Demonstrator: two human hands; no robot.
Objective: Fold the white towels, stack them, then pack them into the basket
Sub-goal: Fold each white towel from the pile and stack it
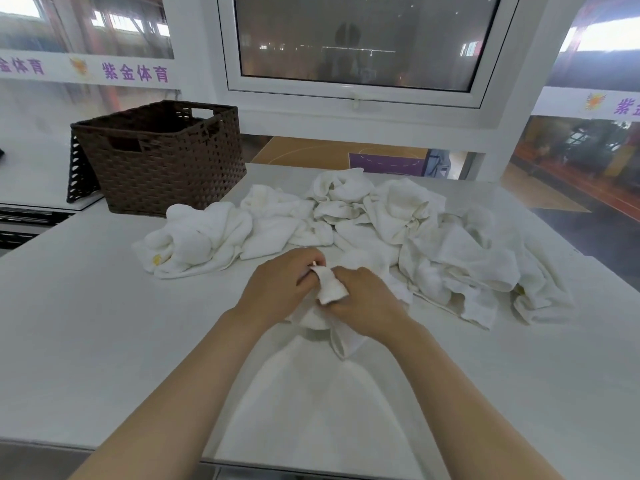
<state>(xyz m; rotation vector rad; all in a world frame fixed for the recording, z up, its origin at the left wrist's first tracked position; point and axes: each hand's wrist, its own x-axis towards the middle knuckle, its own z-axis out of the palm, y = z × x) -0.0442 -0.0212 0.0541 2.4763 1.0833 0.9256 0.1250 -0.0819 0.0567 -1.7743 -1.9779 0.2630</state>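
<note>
Both hands bunched at table centre: left hand (pixel 277 289) and right hand (pixel 363 306) each curled on one towel (pixel 311 393), probably its far edge. Long axis runs near-far, trailing toward near edge. Pile (pixel 381 220) just beyond; basket (pixel 162 161) far left.

I see a white bench (pixel 86 323) filling my view. At ten o'clock a brown woven basket (pixel 162 161) stands on it. From eleven to two o'clock crumpled white towels (pixel 346 220) lie in a heap, touching one another. At six o'clock one towel (pixel 311 410) lies spread, reaching the near edge.
</note>
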